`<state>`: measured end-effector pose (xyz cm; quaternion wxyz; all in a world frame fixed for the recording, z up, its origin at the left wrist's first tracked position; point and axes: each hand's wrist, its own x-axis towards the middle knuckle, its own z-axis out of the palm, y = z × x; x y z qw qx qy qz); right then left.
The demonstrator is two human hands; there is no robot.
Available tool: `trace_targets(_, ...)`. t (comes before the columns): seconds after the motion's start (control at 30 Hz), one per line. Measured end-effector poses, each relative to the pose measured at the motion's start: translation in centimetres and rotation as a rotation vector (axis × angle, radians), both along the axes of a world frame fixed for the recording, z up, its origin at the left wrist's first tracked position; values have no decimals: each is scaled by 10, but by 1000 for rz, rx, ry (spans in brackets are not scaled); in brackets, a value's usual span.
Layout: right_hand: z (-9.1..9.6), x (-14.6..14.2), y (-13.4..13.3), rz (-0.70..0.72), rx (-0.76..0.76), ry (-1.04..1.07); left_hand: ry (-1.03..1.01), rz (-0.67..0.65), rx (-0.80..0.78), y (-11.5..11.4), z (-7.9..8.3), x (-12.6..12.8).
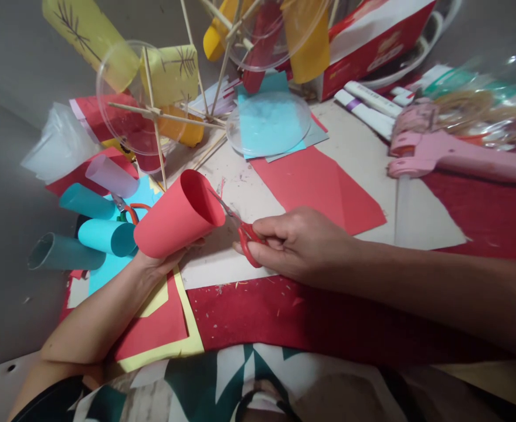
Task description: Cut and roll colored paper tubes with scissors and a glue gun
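My left hand is closed under a rolled red paper tube and holds it tilted, its open end facing up and right. My right hand grips red-handled scissors, whose blades touch the tube's rim. Both hands hover over a pale board strewn with paper scraps. Most of the left fingers are hidden behind the tube.
Teal paper tubes and a lilac tube lie at the left beside a second pair of scissors. Red paper sheets, a clear plastic lid, stick-and-paper windmills, a pink glue gun and glue sticks crowd the back.
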<state>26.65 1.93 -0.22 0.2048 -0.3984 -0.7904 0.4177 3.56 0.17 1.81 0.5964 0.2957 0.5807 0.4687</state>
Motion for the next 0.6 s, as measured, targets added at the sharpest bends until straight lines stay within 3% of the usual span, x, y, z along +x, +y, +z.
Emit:
trace_targets(0.17, -1, 1, 1, 31, 13, 29, -50, -76, 17, 1, 0, 0)
trace_targets(0.3, -1, 1, 1, 31, 8, 3, 3, -23, 63, 3, -4, -3)
trace_targets(0.53, -4, 1, 2, 49, -9, -22, 73, 74, 488, 7, -2, -15)
trace_targets(0.6, -4, 1, 2, 45, -8, -26, 82, 162, 489, 9, -4, -23)
